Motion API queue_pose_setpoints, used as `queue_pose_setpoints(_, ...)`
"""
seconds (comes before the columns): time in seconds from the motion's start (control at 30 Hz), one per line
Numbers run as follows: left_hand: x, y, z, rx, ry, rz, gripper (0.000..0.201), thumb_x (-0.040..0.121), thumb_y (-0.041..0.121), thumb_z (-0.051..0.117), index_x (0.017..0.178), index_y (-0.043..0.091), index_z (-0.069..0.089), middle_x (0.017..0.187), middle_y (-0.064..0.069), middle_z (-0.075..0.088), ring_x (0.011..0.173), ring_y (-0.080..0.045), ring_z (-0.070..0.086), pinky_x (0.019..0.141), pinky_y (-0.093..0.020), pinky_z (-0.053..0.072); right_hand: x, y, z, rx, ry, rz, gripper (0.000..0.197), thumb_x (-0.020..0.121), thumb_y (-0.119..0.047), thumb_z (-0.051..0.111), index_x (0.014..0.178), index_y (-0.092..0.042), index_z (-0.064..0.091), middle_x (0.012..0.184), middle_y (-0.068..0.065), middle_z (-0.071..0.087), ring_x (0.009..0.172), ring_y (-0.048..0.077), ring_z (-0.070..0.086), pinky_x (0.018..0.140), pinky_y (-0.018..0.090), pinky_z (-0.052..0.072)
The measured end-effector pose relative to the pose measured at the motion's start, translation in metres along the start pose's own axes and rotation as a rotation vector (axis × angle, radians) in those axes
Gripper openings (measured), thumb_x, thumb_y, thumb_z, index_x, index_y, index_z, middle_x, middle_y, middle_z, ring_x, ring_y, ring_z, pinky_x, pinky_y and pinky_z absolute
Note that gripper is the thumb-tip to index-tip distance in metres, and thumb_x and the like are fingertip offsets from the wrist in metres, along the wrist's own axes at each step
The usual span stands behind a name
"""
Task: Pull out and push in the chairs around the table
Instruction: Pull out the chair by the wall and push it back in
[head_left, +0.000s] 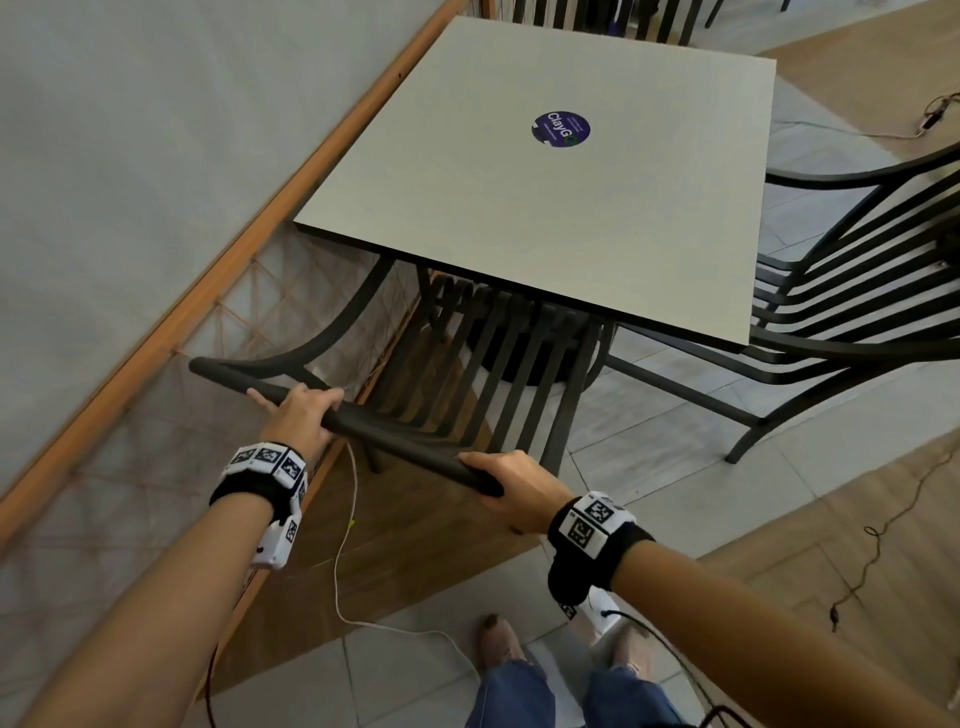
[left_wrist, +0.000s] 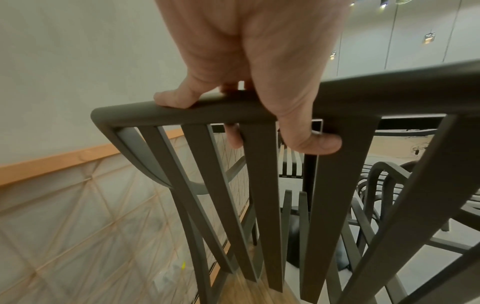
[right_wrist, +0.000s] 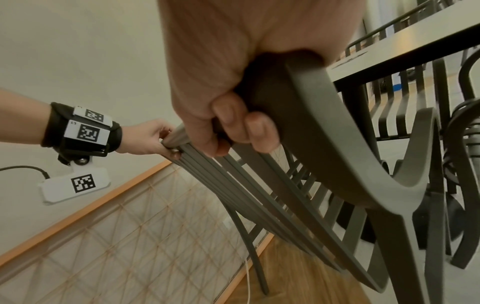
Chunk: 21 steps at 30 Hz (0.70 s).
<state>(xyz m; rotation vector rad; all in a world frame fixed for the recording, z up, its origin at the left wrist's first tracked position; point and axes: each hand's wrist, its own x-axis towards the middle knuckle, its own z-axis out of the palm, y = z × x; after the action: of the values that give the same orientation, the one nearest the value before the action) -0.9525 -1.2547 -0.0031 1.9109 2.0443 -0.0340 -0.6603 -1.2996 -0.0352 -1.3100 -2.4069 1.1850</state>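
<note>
A dark slatted chair (head_left: 483, 384) stands at the near edge of the square grey table (head_left: 467, 182), its seat partly under the tabletop. My left hand (head_left: 298, 408) grips the chair's top rail (head_left: 395, 431) near its left end; in the left wrist view the left hand (left_wrist: 259, 102) has fingers over the rail (left_wrist: 389, 90) and the thumb hooked below. My right hand (head_left: 511, 486) holds the rail's right end, with the right hand (right_wrist: 233, 127) curled round that corner (right_wrist: 324, 115) in the right wrist view. The left hand (right_wrist: 153, 139) also shows there on the rail.
A second dark chair (head_left: 852, 291) sits at the table's right side and another (head_left: 597, 15) at the far side. A wall with an orange wooden strip (head_left: 208, 270) runs close along the left. A white cable (head_left: 353, 571) and a dark cable (head_left: 883, 540) lie on the floor.
</note>
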Motion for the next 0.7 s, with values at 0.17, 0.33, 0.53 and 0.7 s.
queue_pose_setpoints(0.17, 0.019, 0.017, 0.000, 0.041, 0.004, 0.010, 0.033, 0.076, 0.010, 0.069, 0.067, 0.030, 0.044, 0.088, -0.005, 0.055, 0.110, -0.033, 0.050, 0.102, -0.079, -0.003, 0.000, 0.011, -0.019, 0.009, 0.012, 0.011, 0.042, 0.089, -0.018, 0.055, 0.130, -0.026, 0.050, 0.099, 0.001, 0.068, 0.079, 0.007, 0.058, 0.079, 0.029, 0.053)
queue_pose_setpoints(0.33, 0.029, 0.035, 0.003, 0.088, 0.016, 0.018, 0.030, 0.078, 0.010, 0.067, 0.071, 0.028, 0.044, 0.085, -0.004, 0.054, 0.110, -0.033, 0.051, 0.101, -0.080, 0.000, 0.003, 0.034, -0.030, 0.017, -0.015, 0.037, 0.043, 0.089, -0.022, 0.057, 0.129, -0.033, 0.049, 0.091, -0.005, 0.066, 0.072, 0.004, 0.060, 0.076, 0.033, 0.057)
queue_pose_setpoints(0.53, 0.034, 0.043, 0.006, 0.066, 0.002, 0.018, 0.027, 0.077, 0.008, 0.066, 0.075, 0.027, 0.047, 0.087, -0.006, 0.057, 0.109, -0.032, 0.052, 0.101, -0.080, -0.002, -0.002, 0.040, -0.037, -0.018, 0.020, 0.058, 0.043, 0.087, -0.023, 0.060, 0.127, -0.035, 0.050, 0.085, -0.010, 0.065, 0.069, 0.002, 0.060, 0.074, 0.030, 0.057)
queue_pose_setpoints(0.7, 0.023, 0.049, 0.012, -0.106, 0.128, -0.006, 0.028, 0.071, 0.010, 0.072, 0.091, 0.023, 0.058, 0.114, -0.002, 0.055, 0.123, -0.026, 0.043, 0.111, -0.069, 0.013, -0.013, 0.036, -0.053, -0.070, -0.004, 0.017, 0.042, 0.095, -0.052, 0.041, 0.131, -0.032, 0.046, 0.101, -0.013, 0.058, 0.074, -0.005, 0.053, 0.069, 0.016, 0.044)
